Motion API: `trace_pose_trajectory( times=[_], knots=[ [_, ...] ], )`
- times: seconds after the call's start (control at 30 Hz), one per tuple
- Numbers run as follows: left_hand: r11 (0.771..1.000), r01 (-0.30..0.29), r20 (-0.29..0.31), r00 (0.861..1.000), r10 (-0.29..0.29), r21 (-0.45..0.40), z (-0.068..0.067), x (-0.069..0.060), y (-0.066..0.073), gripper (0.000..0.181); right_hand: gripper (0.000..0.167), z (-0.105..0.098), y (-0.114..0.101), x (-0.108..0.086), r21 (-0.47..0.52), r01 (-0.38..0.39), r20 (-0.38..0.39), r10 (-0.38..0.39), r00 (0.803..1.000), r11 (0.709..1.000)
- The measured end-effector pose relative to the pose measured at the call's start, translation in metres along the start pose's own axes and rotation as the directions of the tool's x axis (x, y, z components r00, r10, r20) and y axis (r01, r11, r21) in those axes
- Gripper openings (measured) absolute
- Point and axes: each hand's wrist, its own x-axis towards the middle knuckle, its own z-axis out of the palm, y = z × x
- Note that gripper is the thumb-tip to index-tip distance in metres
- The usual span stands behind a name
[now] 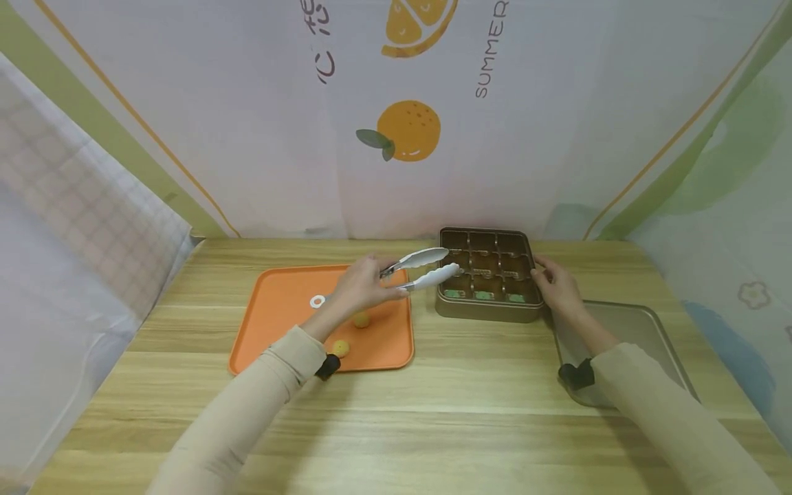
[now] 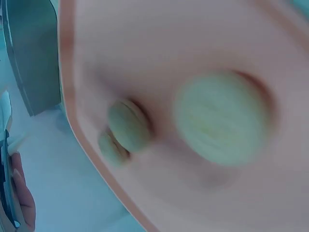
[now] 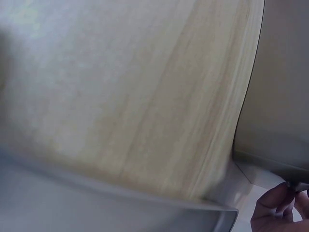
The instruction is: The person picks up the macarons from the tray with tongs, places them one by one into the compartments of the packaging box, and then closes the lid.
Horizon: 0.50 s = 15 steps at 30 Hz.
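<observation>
In the head view my left hand [image 1: 361, 285] grips white-tipped tongs [image 1: 427, 267], whose tips are apart at the left rim of a dark bronze box [image 1: 489, 311] with a compartment grid. Green pieces [image 1: 485, 295] lie in its front row of compartments. Part of the left hand [image 2: 24, 193] shows at the edge of the left wrist view. My right hand [image 1: 559, 287] pinches the box's right rim; in the right wrist view the fingers of this hand [image 3: 280, 210] hold the box edge [image 3: 277, 162]. Whether anything is between the tong tips, I cannot tell.
An orange tray [image 1: 278, 323] at the left carries round yellowish pieces [image 1: 341, 348] and a white ring [image 1: 317, 301], partly under my left arm. A flat grey-bronze tray or lid [image 1: 625, 323] lies at the right, below my right forearm. A printed cloth hangs behind the table.
</observation>
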Motion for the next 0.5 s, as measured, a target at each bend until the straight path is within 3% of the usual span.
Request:
trace_pose_trajectory(
  times=[0.23, 0.5],
  knots=[
    [0.997, 0.076, 0.03, 0.997, -0.075, -0.032, -0.011, -0.043, -0.027, 0.064, 0.045, 0.0, 0.001, -0.001, 0.0, -0.005, 0.01, 0.005, 1.0, 1.0],
    [0.996, 0.074, 0.005, 0.997, -0.074, -0.051, -0.023, -0.099, -0.066, 0.057, 0.045, 0.0, 0.002, 0.0, 0.004, 0.002, 0.01, -0.002, 1.0, 1.0]
  ],
)
